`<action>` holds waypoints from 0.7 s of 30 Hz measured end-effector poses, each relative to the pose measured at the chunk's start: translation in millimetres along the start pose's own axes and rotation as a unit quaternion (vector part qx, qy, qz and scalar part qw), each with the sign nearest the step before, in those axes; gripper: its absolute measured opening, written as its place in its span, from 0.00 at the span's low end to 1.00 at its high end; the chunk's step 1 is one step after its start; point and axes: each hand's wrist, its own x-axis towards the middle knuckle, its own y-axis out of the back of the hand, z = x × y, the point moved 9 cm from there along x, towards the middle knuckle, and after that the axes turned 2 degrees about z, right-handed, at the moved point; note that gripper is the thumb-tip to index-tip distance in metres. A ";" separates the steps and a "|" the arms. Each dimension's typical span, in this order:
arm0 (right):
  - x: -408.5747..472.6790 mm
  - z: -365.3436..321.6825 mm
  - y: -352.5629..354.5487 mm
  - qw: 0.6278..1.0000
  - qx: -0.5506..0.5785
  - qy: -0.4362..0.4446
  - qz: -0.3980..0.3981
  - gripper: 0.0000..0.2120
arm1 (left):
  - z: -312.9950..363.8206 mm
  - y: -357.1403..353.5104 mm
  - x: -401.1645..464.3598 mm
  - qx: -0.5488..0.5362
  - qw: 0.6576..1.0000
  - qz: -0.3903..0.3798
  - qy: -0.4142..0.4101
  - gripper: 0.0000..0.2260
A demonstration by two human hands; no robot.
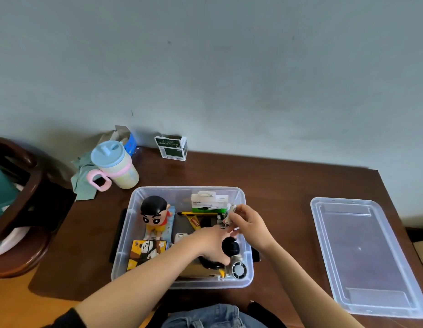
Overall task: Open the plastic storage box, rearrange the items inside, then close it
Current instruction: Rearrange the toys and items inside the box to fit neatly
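The clear plastic storage box (132, 233) stands open on the dark wooden table, and its clear lid (361, 254) lies flat to the right. Inside are a cartoon boy figurine (156, 213), a yellow panda card box (146, 250), a green and white box (209, 204), a yellow pen (194, 213), a small white fan (238, 271) and other small things. My left hand (212, 245) reaches down into the box and grips a black round object (230, 247). My right hand (249, 224) hovers over the box's right side, pinching a small white item (230, 213).
A pastel cup with a blue lid and pink handle (115, 165) stands at the back left beside a green cloth (84, 178). A green and white carton (172, 147) stands by the wall. A dark wooden chair (19, 202) is at the left.
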 end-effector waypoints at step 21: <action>4.1 0.4 5.7 0.993 0.098 -0.050 -0.034 0.07 | -98.7 70.2 -52.9 -0.099 0.952 0.270 0.108 0.05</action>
